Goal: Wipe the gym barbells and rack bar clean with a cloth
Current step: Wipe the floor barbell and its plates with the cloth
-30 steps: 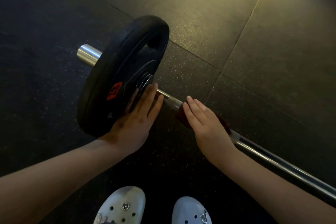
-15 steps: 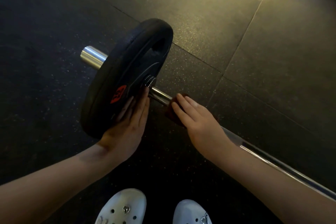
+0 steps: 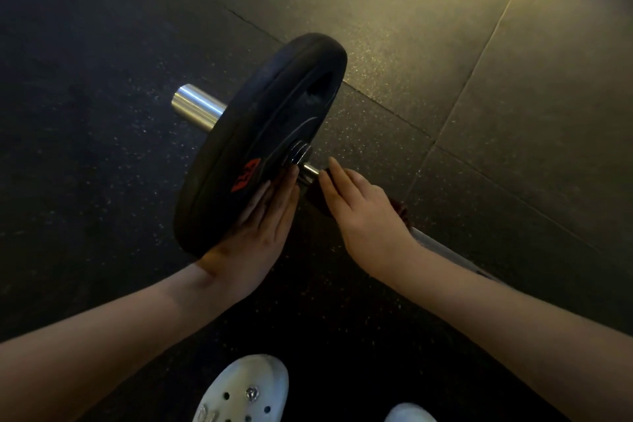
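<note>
Barbell on floor, both hands at plate end.
Left hand flat, fingers straight, against weight plate; right hand, fingers extended, presses dark red cloth onto bar beside collar.

The barbell is lying on the rubber floor, its weight plate standing toward the left with the sleeve end sticking out beyond it. The left hand is resting flat against the plate's near face. The right hand is lying on the barbell just right of the plate (a cloth underneath), and two clogs are sitting nearest the camera.
</note>
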